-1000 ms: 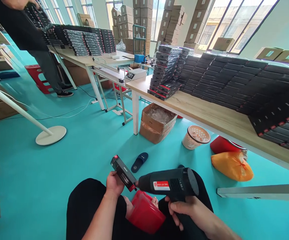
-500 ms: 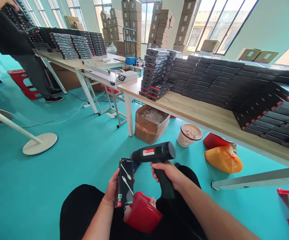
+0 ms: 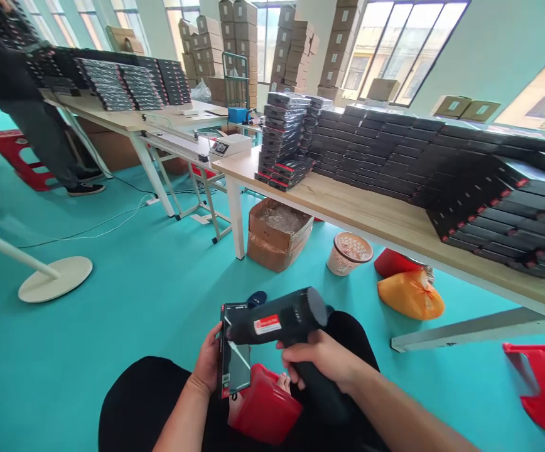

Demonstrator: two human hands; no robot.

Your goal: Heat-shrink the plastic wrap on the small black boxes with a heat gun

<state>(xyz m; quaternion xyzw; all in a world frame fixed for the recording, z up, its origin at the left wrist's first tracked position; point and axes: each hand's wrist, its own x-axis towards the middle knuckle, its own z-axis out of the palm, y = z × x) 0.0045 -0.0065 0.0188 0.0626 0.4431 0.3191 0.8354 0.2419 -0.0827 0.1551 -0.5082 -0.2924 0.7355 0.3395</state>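
A black cable box [image 3: 236, 370] with a white cable printed on its front stands nearly upright in my left hand [image 3: 208, 359], whose fingers wrap its left edge. My right hand [image 3: 317, 361] is closed round the handle of a black heat gun [image 3: 272, 320] with a red and white label. The gun's nozzle points left and lies across the upper part of the box in this view, hiding some of the print. Whether nozzle and box touch, I cannot tell. Below the box, between my legs, is a red plastic stool [image 3: 267, 405].
Stacked black boxes [image 3: 385, 154] line the table [image 3: 361, 204] at right. Beneath it are a carton of plastic film [image 3: 279, 235], a basket [image 3: 348, 254] and an orange bag [image 3: 409, 295]. A white stand base [image 3: 58, 279] and a standing person [image 3: 32, 119] are at left.
The heat gun has moved down and left, so its nozzle now overlaps the box's upper part. The box stays in my left hand, slightly lower. The whole view has shifted a little.
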